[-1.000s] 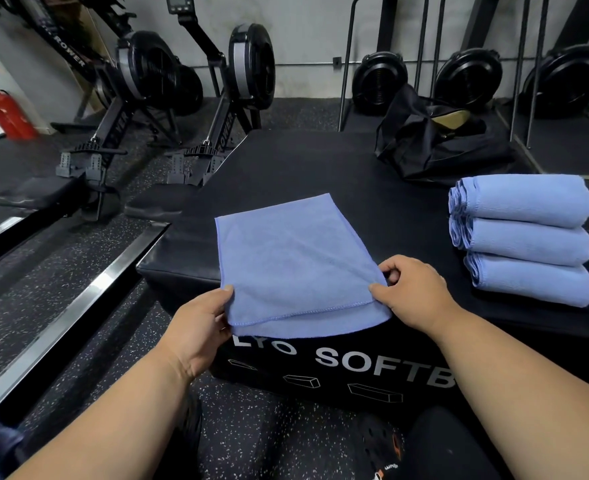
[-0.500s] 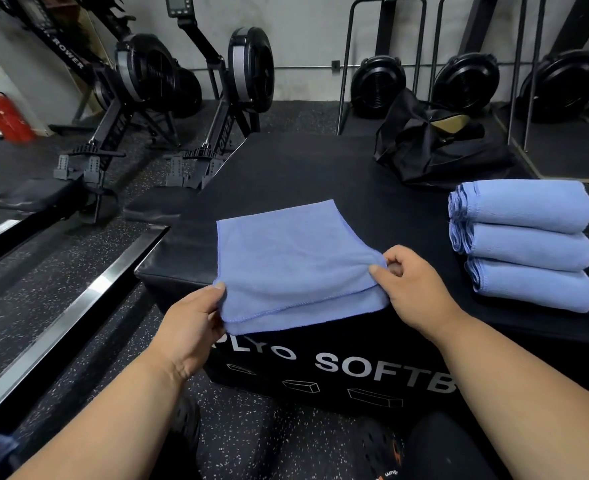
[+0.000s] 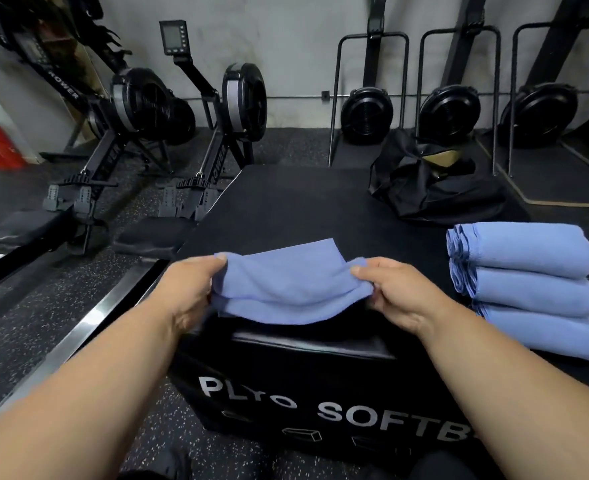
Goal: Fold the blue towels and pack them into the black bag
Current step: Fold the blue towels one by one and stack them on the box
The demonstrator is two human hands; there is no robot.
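The black plyo box (image 3: pixel 286 202) carried everything, its top running from the near edge by the person to the far edge by the wall. At its far right corner the black bag (image 3: pixel 435 188) lay slumped and crumpled, its mouth partly agape, with no towel visible inside; packing, as far as could be judged, had not begun. Along the right edge, nearer the person, a stack of three folded towels (image 3: pixel 525 289) lay one on another, their long axes running left to right and their folded, layered ends pointing toward the middle of the box.

One more blue towel (image 3: pixel 289 282) was in hand at the near edge, so the folding looked nearly done, with this fold to finish, the piece to join the others, and then all four to go into the bag. The towel's long axis lay parallel to the near edge, left to right. Its near end was lifted and carried toward the far edge, doubling the cloth over itself.

The left hand (image 3: pixel 189 289) was pinched on the towel's left corner, thumb on top. The right hand (image 3: pixel 393 292) was clamped likewise on the right corner, the two hands well apart with the cloth sagging slightly between them.
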